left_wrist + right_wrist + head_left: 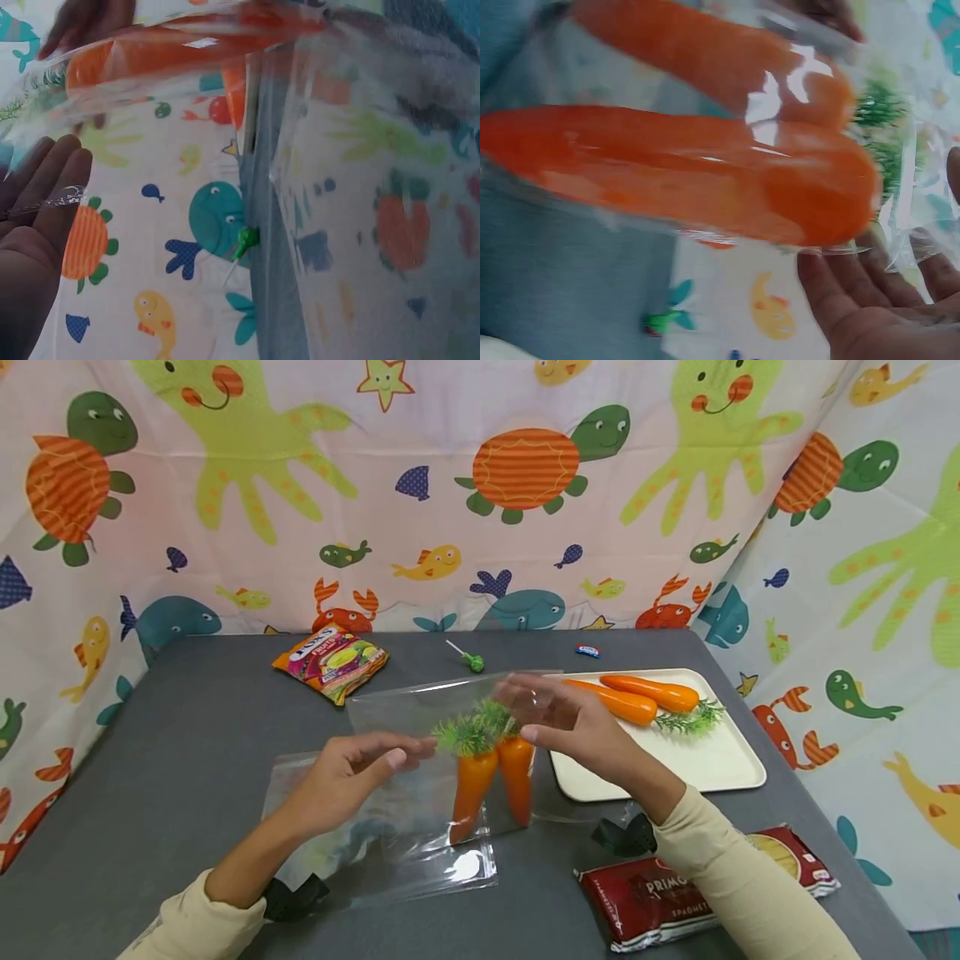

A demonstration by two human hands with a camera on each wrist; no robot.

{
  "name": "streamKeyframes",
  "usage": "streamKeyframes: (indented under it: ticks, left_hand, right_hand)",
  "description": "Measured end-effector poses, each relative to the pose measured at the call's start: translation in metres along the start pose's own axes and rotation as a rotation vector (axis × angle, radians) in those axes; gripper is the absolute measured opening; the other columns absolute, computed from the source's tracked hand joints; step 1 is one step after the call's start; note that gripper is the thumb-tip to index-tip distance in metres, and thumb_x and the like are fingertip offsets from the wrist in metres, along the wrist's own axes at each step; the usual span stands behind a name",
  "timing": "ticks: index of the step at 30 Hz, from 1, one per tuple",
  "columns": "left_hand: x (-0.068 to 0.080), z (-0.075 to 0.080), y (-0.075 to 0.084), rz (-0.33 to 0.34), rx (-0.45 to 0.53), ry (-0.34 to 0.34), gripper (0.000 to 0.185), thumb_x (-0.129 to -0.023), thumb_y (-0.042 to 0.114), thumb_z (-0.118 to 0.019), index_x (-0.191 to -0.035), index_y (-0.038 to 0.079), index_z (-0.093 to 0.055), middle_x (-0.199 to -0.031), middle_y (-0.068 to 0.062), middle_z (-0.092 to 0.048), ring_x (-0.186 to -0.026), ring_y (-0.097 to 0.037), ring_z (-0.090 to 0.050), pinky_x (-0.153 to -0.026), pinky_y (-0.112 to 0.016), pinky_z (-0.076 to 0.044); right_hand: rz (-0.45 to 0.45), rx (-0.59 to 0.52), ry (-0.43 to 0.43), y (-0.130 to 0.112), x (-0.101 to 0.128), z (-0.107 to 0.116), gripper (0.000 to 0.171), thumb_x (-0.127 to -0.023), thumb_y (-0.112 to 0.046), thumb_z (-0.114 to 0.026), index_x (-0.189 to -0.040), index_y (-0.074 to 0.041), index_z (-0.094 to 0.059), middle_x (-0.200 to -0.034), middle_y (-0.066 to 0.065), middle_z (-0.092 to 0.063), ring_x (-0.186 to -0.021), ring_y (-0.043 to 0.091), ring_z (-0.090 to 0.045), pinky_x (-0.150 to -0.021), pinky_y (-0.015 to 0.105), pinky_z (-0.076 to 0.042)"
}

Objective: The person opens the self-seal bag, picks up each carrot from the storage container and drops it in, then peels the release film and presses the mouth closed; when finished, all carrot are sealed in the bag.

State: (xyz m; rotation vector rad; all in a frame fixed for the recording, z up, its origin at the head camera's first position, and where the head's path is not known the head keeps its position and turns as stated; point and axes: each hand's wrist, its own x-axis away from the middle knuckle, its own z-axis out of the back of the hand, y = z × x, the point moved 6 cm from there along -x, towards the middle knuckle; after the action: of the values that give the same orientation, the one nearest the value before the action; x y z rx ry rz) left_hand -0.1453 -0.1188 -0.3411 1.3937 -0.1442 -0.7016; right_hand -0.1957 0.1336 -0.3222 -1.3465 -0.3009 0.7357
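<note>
A clear plastic bag (420, 802) stands upright between the two hands, with two orange carrots (475, 785) inside, green tops up and tips down. My left hand (345, 777) is at the bag's left side, its fingers straight and touching the film. On the other side my right hand (573, 722) has its fingers extended along the bag near the carrot tops, thumb apart from them. In the right wrist view the carrots (697, 176) shine through the film, with the right fingers (840, 292) close beneath their leafy ends.
Another clear bag (330, 860) lies flat below. A cream tray (720, 768) with two more carrots (648, 692) is on the right. Around them are a red spaghetti pack (645, 902), an orange candy bag (330, 662), a green lollipop (472, 662) and a small wrapped candy (587, 650).
</note>
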Motion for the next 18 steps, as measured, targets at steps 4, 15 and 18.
streamKeyframes:
  ticks: [4,15,18]
  left_hand:
    - [-0.002,0.001,-0.003,0.013,0.004,0.029,0.028,-0.104,0.005,-0.043,-0.121,0.002,-0.065,-0.125,-0.010,-0.064,-0.113,-0.027,-0.062,-0.096,-0.037,-0.049]
    - [-0.002,0.015,-0.013,0.198,0.133,0.200,0.036,-0.105,0.023,-0.048,-0.123,-0.005,-0.061,-0.114,-0.015,-0.069,-0.107,-0.028,-0.065,-0.087,-0.044,-0.053]
    - [0.001,0.024,-0.012,0.223,0.214,0.244,0.040,-0.104,0.021,-0.049,-0.125,-0.012,-0.055,-0.117,-0.019,-0.066,-0.107,-0.030,-0.065,-0.085,-0.046,-0.053]
  right_hand:
    - [-0.141,-0.031,-0.030,0.029,-0.003,-0.005,0.058,-0.094,-0.013,-0.067,-0.147,-0.011,-0.043,-0.144,0.007,-0.049,-0.128,0.024,-0.050,-0.100,0.037,-0.046]
    - [-0.314,0.061,-0.050,0.053,-0.012,-0.018,0.057,-0.091,-0.020,-0.071,-0.142,-0.010,-0.049,-0.125,0.008,-0.061,-0.109,0.025,-0.060,-0.093,0.037,-0.051]
    - [-0.324,0.068,-0.041,0.050,-0.018,-0.021,0.055,-0.091,-0.024,-0.071,-0.141,-0.011,-0.051,-0.118,0.008,-0.064,-0.105,0.025,-0.060,-0.090,0.037,-0.053]
